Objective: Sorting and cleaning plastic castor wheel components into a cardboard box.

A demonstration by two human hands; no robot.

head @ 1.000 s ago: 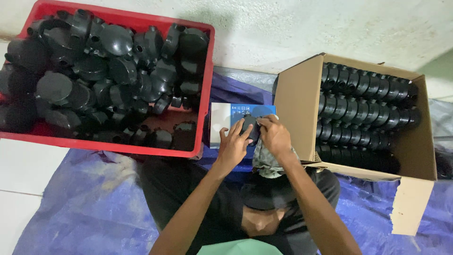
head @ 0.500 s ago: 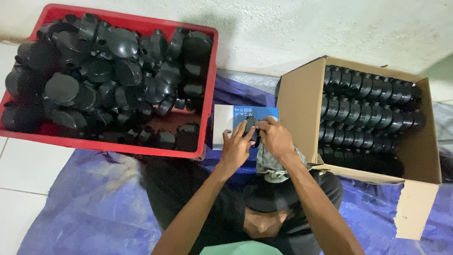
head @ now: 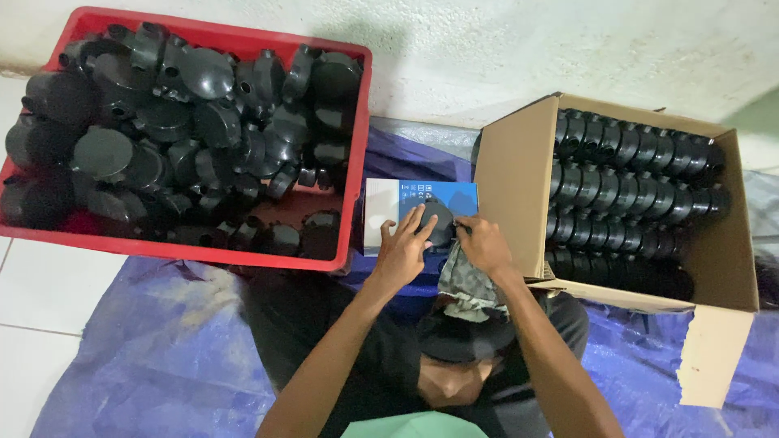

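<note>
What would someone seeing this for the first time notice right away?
Probably the red crate at upper left, heaped with loose black round plastic parts. At right, an open cardboard box holds the same kind of parts stacked in neat rows. Between them, the left hand and right hand hold one black part with a grey cloth over a blue and white carton, above a blue tarp.

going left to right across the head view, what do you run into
red crate heaped with loose black round plastic parts → left hand → blue and white small box → right hand holding a grey cloth → cardboard box with black parts stacked in rows
</note>
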